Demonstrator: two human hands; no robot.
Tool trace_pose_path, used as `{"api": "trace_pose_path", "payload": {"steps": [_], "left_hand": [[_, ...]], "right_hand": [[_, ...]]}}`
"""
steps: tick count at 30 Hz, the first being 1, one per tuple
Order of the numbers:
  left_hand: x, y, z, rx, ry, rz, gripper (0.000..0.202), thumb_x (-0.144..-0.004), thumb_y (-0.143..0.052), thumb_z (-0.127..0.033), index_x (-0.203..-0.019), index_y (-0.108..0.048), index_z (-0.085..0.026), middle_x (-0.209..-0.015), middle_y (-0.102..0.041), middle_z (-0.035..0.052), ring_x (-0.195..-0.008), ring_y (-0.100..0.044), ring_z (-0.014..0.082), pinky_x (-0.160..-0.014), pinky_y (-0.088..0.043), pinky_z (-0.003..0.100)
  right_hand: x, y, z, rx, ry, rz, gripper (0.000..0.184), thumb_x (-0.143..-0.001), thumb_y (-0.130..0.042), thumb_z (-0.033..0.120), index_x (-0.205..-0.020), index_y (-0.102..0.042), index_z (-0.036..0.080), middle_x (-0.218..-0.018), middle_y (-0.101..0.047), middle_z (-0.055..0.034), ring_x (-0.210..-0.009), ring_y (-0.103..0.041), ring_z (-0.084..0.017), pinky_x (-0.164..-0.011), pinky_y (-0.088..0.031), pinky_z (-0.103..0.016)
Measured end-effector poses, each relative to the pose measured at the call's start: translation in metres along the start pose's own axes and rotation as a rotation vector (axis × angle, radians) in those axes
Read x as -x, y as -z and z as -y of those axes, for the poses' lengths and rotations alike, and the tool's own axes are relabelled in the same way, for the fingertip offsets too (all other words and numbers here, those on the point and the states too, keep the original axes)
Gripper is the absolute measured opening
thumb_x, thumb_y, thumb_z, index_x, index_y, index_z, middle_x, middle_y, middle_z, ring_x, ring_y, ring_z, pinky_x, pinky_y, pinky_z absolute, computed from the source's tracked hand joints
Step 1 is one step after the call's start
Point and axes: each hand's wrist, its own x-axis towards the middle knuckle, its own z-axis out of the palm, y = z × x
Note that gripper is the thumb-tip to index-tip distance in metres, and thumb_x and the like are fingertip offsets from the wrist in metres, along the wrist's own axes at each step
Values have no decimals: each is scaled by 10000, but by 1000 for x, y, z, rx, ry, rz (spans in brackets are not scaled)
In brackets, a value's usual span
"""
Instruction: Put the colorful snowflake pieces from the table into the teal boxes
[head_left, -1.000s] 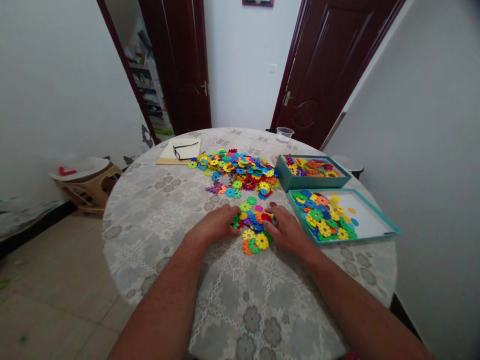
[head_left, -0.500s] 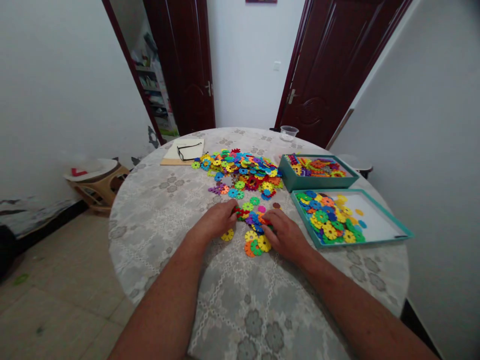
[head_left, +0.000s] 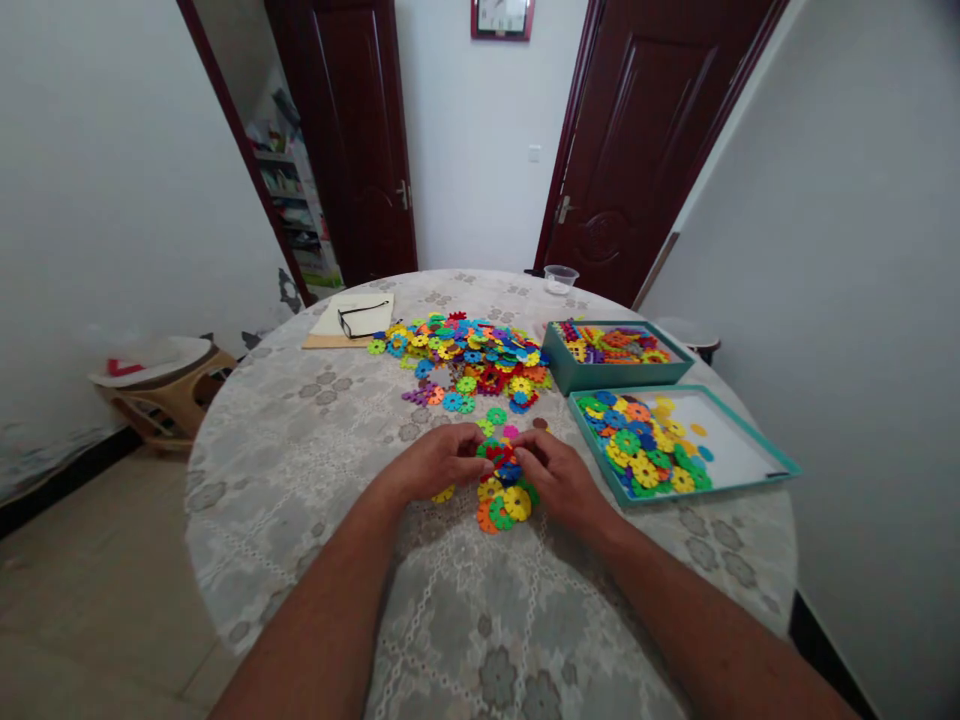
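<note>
Fingers of my left hand (head_left: 439, 462) are closed on a small cluster of red and green notched snowflake discs (head_left: 498, 456). My right hand (head_left: 561, 472) pinches the same cluster from the other side, thumb and fingertips together. How the discs are joined is hidden by my fingers. Just below lie loose discs, among them a yellow disc (head_left: 517, 503) and an orange disc (head_left: 486, 517), with blue ones between my hands. One more yellow disc (head_left: 444, 494) rests under my left hand. Beyond my fingertips are a green disc (head_left: 496, 416) and a pink disc (head_left: 511, 432).
A large pile of mixed discs (head_left: 480, 345) spreads over the round table (head_left: 285, 480). To the right stand a green box (head_left: 592, 376) of pieces and its lid (head_left: 739, 420), partly filled with discs. Glasses (head_left: 363, 320) lie on paper; a clear plastic bowl (head_left: 561, 279) sits farther back.
My hands have come closer together, meeting at the red and green discs. My right fingers have left the purple and orange pieces. The view has tilted up, bringing a wall clock in.
</note>
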Motion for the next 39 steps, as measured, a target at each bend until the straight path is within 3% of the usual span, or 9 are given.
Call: {"api": "trace_pose_path", "payload": {"steps": [4,9,16,21,24,27,31,33,39], "left_hand": [[1,3,-1,87,-16,58,372,-896,-604,-579,-867,-643,-210,-704,-660,-2,-632,-584,159,-601,-433,269],[-1,9,-1,-19,-42,-102,396,-903,-563,-590,-795,-617,-213,-682,-620,-10,-620,-564,158,-596,-431,271],[-3,15,10,-194,-33,-226,316,-880,-534,-495,-875,-693,-222,-770,-675,27,-740,-619,216,-673,-467,302],[-5,17,21,-239,-34,-242,280,-846,-573,-427,-938,-751,-231,-959,-758,68,-918,-657,269,-840,-496,359],[-4,17,25,-234,-23,-213,247,-824,-590,-379,-927,-762,-234,-983,-768,72,-952,-663,282,-858,-492,374],[-2,18,25,-269,-2,-215,250,-816,-574,-322,-953,-758,-224,-975,-761,71,-921,-665,267,-818,-481,360],[1,19,22,-290,45,-265,253,-807,-587,-289,-994,-738,-211,-858,-712,45,-793,-619,218,-728,-455,321],[2,20,21,-275,41,-291,229,-801,-590,-267,-968,-733,-202,-824,-688,39,-776,-603,210,-729,-449,319],[1,22,24,-289,46,-326,164,-835,-605,-238,-945,-719,-194,-775,-648,14,-757,-572,183,-700,-415,284]], "right_hand": [[-6,5,2,-179,-147,-7,170,-898,-604,385,-891,-641,220,-723,-609,20,-642,-547,-142,-589,-433,-248],[-9,24,8,-310,-205,-57,168,-834,-638,392,-844,-616,226,-591,-519,66,-487,-407,-105,-480,-335,-232],[-28,72,-3,-68,-230,-186,203,-799,-658,414,-834,-668,215,-589,-555,42,-497,-447,-118,-469,-337,-237],[-66,125,-5,-164,-208,-584,482,-803,-604,446,-1203,-647,181,-835,-720,-33,-528,-520,-133,-463,-382,-251],[-75,136,-1,-61,-189,-647,687,-816,-614,414,-1446,-526,155,-833,-728,-34,-548,-550,-147,-498,-407,-258],[-59,119,6,117,-167,-431,566,-872,-621,455,-1355,-630,159,-812,-721,-46,-599,-583,-169,-569,-459,-290],[-16,77,20,283,-27,253,365,-896,-669,448,-1182,-727,228,-1104,-740,-76,-795,-660,-189,-742,-516,-323],[5,57,28,404,18,449,412,-853,-743,435,-1218,-707,247,-1199,-714,-82,-927,-676,-226,-834,-512,-342],[32,8,40,736,-2,451,713,-753,-820,588,-1315,-585,217,-1362,-578,-159,-1126,-639,-329,-895,-489,-400]]}}
